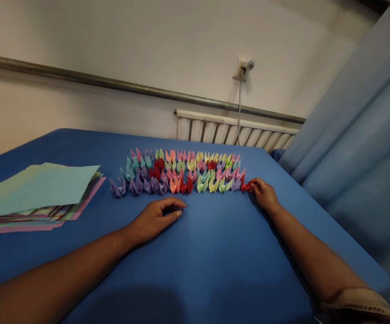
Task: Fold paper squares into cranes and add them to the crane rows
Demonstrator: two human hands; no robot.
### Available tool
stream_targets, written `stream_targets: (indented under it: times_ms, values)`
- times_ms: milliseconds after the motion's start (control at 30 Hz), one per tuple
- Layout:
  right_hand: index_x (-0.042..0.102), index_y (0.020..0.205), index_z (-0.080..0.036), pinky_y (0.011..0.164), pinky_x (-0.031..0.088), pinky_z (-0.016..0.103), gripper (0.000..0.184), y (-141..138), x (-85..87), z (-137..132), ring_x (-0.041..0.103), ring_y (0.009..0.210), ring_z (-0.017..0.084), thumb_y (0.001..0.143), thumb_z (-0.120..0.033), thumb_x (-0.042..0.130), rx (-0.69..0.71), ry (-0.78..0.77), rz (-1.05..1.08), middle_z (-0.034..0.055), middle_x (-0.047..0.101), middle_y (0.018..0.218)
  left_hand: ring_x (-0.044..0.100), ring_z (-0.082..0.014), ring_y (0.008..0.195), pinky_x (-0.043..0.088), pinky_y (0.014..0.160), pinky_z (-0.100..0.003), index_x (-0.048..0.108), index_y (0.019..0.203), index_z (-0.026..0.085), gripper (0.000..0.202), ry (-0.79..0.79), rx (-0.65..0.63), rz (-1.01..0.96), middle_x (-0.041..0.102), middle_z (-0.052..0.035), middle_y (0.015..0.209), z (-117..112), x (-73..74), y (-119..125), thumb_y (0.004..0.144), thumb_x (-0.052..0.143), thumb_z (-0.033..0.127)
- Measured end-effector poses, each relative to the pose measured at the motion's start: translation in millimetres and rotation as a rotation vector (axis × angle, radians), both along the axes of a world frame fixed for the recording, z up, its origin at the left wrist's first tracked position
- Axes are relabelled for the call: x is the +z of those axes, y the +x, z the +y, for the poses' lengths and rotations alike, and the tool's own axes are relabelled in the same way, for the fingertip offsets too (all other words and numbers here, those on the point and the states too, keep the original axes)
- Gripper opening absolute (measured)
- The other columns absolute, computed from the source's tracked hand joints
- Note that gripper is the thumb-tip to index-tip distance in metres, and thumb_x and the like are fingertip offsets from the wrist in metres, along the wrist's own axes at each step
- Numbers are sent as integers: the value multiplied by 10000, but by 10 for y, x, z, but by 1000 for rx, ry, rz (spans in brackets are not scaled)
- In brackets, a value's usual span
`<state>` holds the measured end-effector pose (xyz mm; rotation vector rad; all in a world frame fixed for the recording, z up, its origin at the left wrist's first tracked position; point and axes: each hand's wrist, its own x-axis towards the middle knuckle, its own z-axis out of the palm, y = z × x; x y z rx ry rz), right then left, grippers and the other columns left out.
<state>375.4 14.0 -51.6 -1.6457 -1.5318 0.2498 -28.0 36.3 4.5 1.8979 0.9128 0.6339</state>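
Note:
My right hand (264,193) pinches a small red paper crane (246,185) at the right end of the front row. Several rows of folded paper cranes (211,183) in purple, pink, yellow, green, teal and red stand close together across the blue table. My left hand (157,218) lies on the table just in front of the rows, thumb and fingers apart, holding nothing. Nearest to it are an orange crane (175,183) and another red crane (187,184).
A stack of coloured paper sheets (42,189), light blue on top, lies at the left of the blue table (195,270). Behind are a metal rail (114,83), a white radiator (228,126) and a wall socket with a plug (244,69). Blue curtains (360,153) hang at the right.

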Motion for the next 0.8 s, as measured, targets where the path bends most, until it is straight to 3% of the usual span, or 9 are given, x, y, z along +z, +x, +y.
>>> stream_targets:
  times_ms: [533, 800]
  values:
    - [575, 1037, -184, 729, 531, 370, 289, -28, -49, -26, 639, 717, 198, 783, -319, 549, -54, -1, 59, 70, 699, 899, 652, -246, 1045, 471, 999, -429, 705, 968, 219, 247, 11, -5, 21, 720, -58, 1071, 12, -9, -8, 800, 624, 381]
    - [537, 986, -170, 765, 486, 395, 273, 18, 161, -183, 607, 747, 219, 724, -193, 463, -401, 163, 62, 92, 652, 888, 659, -240, 995, 496, 951, -404, 694, 967, 202, 251, 83, -29, 44, 720, -62, 1035, 12, -14, 26, 814, 597, 376]
